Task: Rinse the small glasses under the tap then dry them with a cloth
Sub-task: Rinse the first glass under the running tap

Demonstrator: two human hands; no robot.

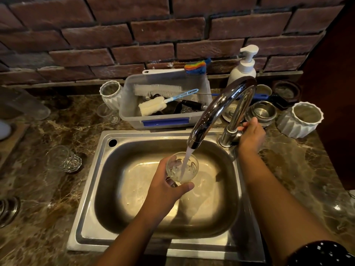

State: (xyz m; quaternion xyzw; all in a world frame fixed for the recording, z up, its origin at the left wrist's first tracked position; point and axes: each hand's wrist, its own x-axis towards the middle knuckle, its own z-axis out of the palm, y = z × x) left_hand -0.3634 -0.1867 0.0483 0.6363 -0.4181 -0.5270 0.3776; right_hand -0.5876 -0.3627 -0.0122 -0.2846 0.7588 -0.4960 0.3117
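Now left hand (165, 186) cups glass (182, 167) under stream; right hand (250, 134) on tap (221, 110).

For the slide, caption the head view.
Left hand holds a small glass under the running tap; right hand on its handle.

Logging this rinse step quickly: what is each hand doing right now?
Left hand: closed around a small glass under the running water.
Right hand: closed on the tap handle.

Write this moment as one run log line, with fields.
step: rinsing | left hand: holds small glass under running tap | right hand: on tap handle | drying: not yet
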